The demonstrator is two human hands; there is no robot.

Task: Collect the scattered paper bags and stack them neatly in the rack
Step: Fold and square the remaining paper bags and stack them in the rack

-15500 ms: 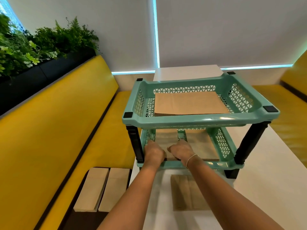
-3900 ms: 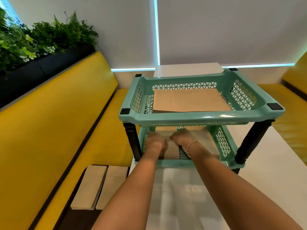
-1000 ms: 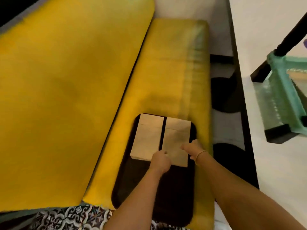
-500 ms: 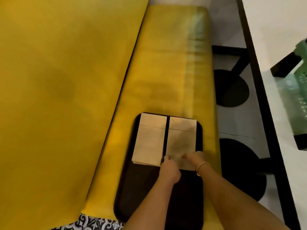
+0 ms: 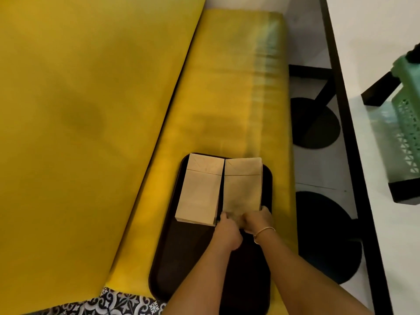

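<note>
Two flat brown paper bags lie side by side on a dark tray [image 5: 195,253] that rests on the yellow bench seat. The left bag [image 5: 200,192] lies untouched. Both my hands are at the near edge of the right bag [image 5: 242,185]: my left hand [image 5: 227,230] grips its near left corner and my right hand [image 5: 258,220], with a thin bracelet at the wrist, grips its near right corner. A corner of the green rack [image 5: 408,123] with black legs shows at the far right on the white table.
The yellow bench seat [image 5: 227,98] and its backrest [image 5: 79,110] fill the left and middle. The white table [image 5: 372,53] has a black edge along the right. Black round table bases [image 5: 316,126] stand on the grey floor beneath it. Patterned tiles [image 5: 118,303] show at the bottom left.
I turned from the rack on the table down to the bench. In the last second both hands came together at the right bag's near edge and took hold of it.
</note>
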